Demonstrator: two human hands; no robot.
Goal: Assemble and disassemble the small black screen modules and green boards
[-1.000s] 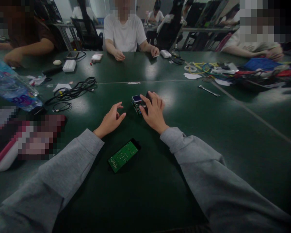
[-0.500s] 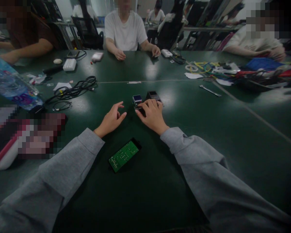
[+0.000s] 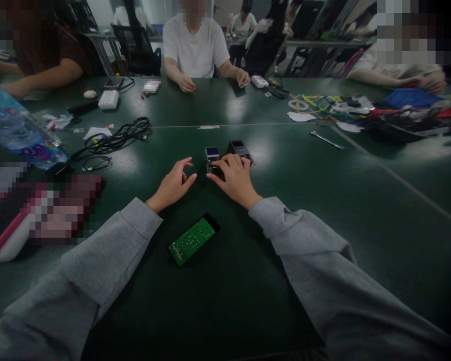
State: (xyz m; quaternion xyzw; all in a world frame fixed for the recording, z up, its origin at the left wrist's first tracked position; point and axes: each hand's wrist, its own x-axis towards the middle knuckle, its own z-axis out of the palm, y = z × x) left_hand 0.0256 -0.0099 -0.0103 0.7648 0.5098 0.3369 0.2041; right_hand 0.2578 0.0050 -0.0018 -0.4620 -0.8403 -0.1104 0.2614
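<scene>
My left hand hovers just above the green table, empty, its thumb and fingers apart. To its right, my right hand has its thumb and curved fingers around a small electronic module with a screen; part of the module is hidden behind the fingers. A black box-shaped case stands just behind the right hand, close to its fingertips. Nearer to me, between my forearms, a green circuit board in a black frame lies slanted on the table.
Black cables and a plastic bottle lie at the left, beyond a blurred red-and-black item. A wrench is at the right, before a heap of wires and tools. A person in white sits opposite.
The right thumb and index finger have shifted slightly left around the module. My left hand and the circuit board have stayed in place.
</scene>
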